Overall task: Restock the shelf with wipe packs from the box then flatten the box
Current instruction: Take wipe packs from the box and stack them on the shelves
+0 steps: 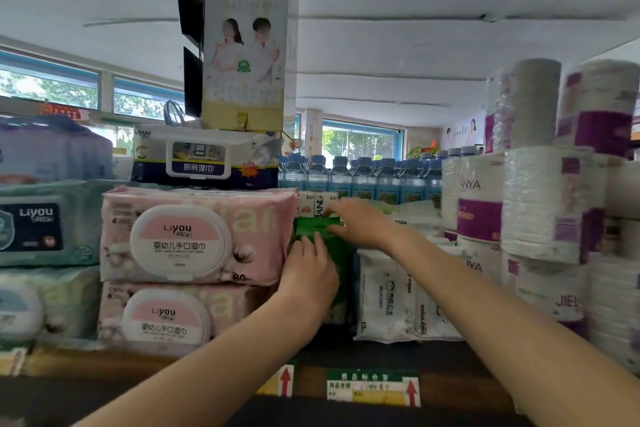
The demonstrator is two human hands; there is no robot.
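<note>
green wipe pack (320, 226), upright on shelf (346, 354), prob. partly hidden, btwn other packs

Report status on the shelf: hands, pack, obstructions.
Both hands on green wipe pack: left hand against its front, right hand over its top. Pack going between pink packs and white packs. Tight gap.

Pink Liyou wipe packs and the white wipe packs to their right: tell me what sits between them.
In the head view, green wipe packs stand between the pink Liyou packs and the white packs, with both hands, left hand and right hand, on them.
</note>
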